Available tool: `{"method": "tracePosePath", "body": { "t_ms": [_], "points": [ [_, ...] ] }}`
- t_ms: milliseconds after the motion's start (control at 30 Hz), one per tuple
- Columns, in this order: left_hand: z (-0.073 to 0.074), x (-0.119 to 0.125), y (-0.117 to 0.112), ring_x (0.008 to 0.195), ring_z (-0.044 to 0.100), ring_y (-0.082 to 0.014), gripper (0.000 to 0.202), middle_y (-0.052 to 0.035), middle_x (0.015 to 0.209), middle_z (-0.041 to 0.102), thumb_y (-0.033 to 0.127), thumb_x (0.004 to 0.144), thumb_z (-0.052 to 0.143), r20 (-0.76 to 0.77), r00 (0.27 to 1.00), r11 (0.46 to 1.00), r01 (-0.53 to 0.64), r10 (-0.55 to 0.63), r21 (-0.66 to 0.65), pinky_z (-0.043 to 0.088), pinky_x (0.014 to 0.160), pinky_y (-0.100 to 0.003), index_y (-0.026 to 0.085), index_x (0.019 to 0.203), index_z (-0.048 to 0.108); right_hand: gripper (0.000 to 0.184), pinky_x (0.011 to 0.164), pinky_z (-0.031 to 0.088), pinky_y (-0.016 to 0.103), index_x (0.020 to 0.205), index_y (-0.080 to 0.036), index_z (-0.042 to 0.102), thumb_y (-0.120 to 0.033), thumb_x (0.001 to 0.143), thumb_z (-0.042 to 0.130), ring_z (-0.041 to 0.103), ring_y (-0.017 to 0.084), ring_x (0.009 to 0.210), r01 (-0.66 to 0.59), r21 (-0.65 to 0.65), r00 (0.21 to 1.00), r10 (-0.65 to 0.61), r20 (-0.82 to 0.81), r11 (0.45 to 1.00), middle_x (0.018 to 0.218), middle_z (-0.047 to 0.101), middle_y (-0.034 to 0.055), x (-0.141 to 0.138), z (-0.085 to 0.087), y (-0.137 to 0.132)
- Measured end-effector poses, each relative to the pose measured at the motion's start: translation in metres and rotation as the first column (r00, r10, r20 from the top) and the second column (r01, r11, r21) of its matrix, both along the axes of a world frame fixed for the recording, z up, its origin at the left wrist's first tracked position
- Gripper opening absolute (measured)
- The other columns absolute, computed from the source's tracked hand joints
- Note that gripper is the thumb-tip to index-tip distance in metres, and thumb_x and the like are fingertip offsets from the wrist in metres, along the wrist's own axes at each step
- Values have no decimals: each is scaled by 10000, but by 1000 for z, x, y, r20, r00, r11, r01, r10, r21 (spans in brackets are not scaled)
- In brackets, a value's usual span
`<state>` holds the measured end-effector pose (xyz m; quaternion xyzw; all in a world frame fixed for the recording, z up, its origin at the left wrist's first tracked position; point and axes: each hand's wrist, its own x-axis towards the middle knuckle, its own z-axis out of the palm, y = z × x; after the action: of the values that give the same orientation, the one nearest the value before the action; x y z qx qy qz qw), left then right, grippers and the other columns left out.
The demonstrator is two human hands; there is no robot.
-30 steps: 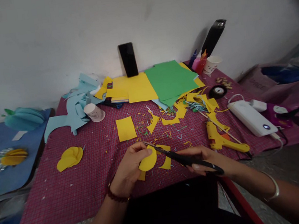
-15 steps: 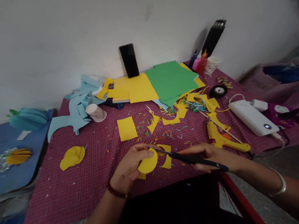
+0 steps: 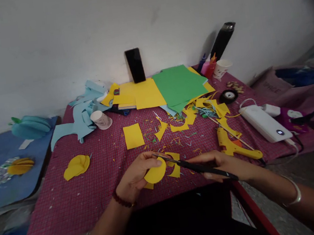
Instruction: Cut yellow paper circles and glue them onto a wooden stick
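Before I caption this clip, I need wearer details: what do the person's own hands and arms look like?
The left hand is ungloved, with a dark reddish beaded bracelet at the wrist. The right hand is ungloved, with a pale silvery bangle on the forearm. Neither forearm shows a sleeve.

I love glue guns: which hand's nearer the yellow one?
Right: the right hand is just this side of the glue gun; the left hand is well to its left.
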<state>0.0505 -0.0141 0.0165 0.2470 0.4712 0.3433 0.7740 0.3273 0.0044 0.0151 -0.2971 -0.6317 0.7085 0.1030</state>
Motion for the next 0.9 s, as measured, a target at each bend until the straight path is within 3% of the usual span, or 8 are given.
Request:
{"method": "tracePosePath", "body": {
  "t_ms": [167, 267, 333, 400, 533, 700, 800, 900],
  "points": [
    [7, 2, -7, 588, 609, -97, 143, -47, 835, 723, 204, 616, 762, -106, 990, 970, -68, 95, 235, 444, 523, -204, 149, 567, 639, 529, 457, 426, 183, 1307, -222, 569, -378, 812, 672, 518, 84, 531, 125, 87, 991, -129, 43, 988, 800, 657, 26, 2, -2, 2],
    [18, -2, -13, 844, 646, -151, 128, -56, 945, 708, 204, 713, 712, -318, 894, 808, -76, 314, 584, 488, 756, -258, 176, 593, 677, 523, 750, 564, 326, 1317, -250, 565, -375, 818, 662, 661, 231, 929, 281, 273, 950, -308, 58, 920, 1162, 674, 96, 4, -2, 10],
    [26, -7, -18, 928, 636, -175, 94, -66, 957, 701, 205, 750, 690, -391, 804, 685, -27, 447, 728, 476, 835, -292, 195, 661, 718, 520, 936, 508, 427, 1337, -243, 544, -372, 839, 625, 599, 285, 1132, 332, 414, 920, -388, 57, 848, 1312, 599, 95, 4, -4, 16],
    [30, -13, -22, 942, 632, -185, 84, -71, 968, 695, 216, 775, 675, -400, 755, 621, -13, 520, 784, 476, 840, -305, 203, 715, 732, 503, 1004, 455, 469, 1345, -224, 533, -350, 860, 576, 582, 291, 1172, 320, 563, 896, -436, 81, 762, 1324, 591, 94, 5, -11, 21],
    [20, -32, -32, 854, 628, -156, 116, -47, 889, 685, 271, 805, 651, -378, 719, 666, -158, 584, 729, 483, 759, -265, 187, 732, 684, 521, 993, 473, 467, 1369, -238, 499, -337, 860, 551, 605, 291, 1146, 152, 790, 853, -483, 199, 594, 1287, 620, 79, 7, -33, 29],
    [-9, -97, -49, 596, 577, -106, 238, 14, 715, 623, 396, 741, 671, -316, 645, 706, -534, 696, 465, 472, 561, -226, 178, 800, 595, 573, 830, 564, 448, 1424, -265, 409, -411, 879, 507, 679, 310, 995, -52, 867, 770, -533, 351, 495, 1282, 613, 99, 10, -59, 38],
    [-14, -153, -56, 512, 540, -105, 369, 14, 656, 610, 438, 594, 757, -402, 586, 709, -547, 704, 445, 419, 454, -208, 164, 784, 600, 546, 747, 581, 435, 1413, -232, 428, -404, 895, 453, 702, 311, 904, -127, 886, 705, -588, 397, 446, 1236, 629, 131, 9, -68, 42],
    [-10, -201, -52, 593, 585, -131, 439, -27, 717, 664, 424, 477, 823, -449, 557, 714, -504, 699, 486, 458, 532, -230, 150, 763, 633, 528, 804, 565, 433, 1393, -201, 447, -389, 900, 438, 685, 304, 956, -144, 899, 685, -614, 392, 413, 1245, 618, 137, 8, -71, 42]
  ]
}}
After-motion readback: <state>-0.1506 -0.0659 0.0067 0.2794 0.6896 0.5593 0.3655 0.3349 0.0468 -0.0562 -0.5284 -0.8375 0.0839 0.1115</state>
